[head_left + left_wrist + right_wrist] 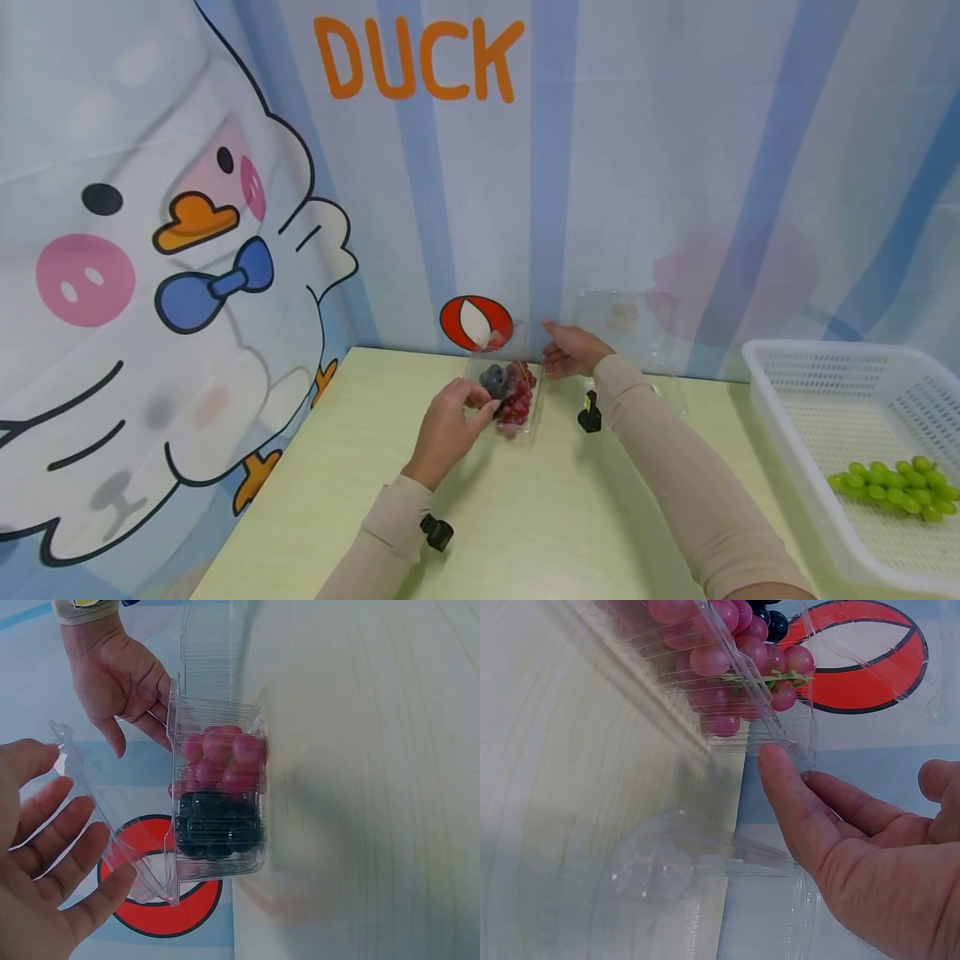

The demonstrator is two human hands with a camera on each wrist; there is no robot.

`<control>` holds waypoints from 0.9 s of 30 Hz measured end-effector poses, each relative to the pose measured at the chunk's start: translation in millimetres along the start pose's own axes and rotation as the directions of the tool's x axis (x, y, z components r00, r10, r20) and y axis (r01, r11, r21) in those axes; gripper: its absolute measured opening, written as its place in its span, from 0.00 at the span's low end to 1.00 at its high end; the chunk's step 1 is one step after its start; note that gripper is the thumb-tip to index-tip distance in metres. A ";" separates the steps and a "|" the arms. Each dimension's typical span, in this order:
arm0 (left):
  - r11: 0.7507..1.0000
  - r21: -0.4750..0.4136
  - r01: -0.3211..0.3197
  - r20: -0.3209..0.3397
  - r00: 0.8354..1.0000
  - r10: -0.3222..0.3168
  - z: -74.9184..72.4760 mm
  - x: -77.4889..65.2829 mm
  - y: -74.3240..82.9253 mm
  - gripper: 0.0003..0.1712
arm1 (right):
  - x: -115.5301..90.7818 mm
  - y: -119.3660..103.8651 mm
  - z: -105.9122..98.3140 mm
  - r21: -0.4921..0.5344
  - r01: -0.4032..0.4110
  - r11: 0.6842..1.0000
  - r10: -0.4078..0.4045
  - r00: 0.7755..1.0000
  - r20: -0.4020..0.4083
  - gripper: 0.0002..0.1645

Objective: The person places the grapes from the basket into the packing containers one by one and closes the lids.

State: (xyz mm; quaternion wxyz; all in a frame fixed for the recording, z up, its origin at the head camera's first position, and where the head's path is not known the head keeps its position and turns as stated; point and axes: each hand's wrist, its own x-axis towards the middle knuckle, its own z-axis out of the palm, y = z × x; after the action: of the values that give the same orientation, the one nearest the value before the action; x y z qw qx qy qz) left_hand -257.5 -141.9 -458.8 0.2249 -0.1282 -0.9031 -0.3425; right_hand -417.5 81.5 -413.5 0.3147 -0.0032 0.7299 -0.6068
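One clear container [225, 712] on the table [540, 525] holds two glossy bunches, one red [217, 754], one dark [217, 829].
The left hand [452, 417] has fingers loosely spread beside the raised lid [114, 817]; the right hand [573, 352] has straight fingers at the container's edge. One white basket [840, 344] holds one green bunch [900, 489].

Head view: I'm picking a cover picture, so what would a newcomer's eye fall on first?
Probably the big cartoon duck on the left of the backdrop, with orange DUCK lettering at the top. Next, the red grapes and dark grapes in a clear box between the left hand and right hand. Then green grapes in the white basket at right.
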 end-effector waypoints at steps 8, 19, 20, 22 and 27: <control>0.999 -0.019 0.032 0.048 0.998 -0.031 0.7 -0.5 0.7 0.08 | 0.4 0.7 0.3 -0.030 0.011 1.000 -0.011 1.000 -0.019 0.49; 0.999 -0.016 0.040 0.086 0.996 -0.038 2.2 -2.4 0.5 0.08 | -0.8 1.0 0.6 -0.041 0.020 0.999 -0.021 1.000 -0.012 0.49; 0.999 -0.015 0.043 0.088 0.995 -0.041 2.3 -2.5 0.5 0.08 | -0.8 1.0 0.5 -0.040 0.021 0.999 -0.021 1.000 -0.011 0.49; 0.999 -0.015 0.051 0.093 0.994 -0.049 2.8 -2.7 0.5 0.09 | -0.8 1.0 0.3 -0.043 0.021 0.999 -0.021 1.000 -0.012 0.48; 0.998 -0.002 0.068 0.103 0.992 -0.067 4.4 -2.9 0.1 0.14 | -0.4 1.4 0.4 -0.038 0.013 0.999 -0.013 1.000 -0.020 0.45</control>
State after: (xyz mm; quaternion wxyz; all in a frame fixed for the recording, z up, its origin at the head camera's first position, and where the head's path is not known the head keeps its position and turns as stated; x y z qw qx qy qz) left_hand -256.4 -139.1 -463.1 0.1661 -0.1156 -0.9165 -0.3451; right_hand -416.4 81.7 -414.6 0.3032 -0.0077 0.7443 -0.5950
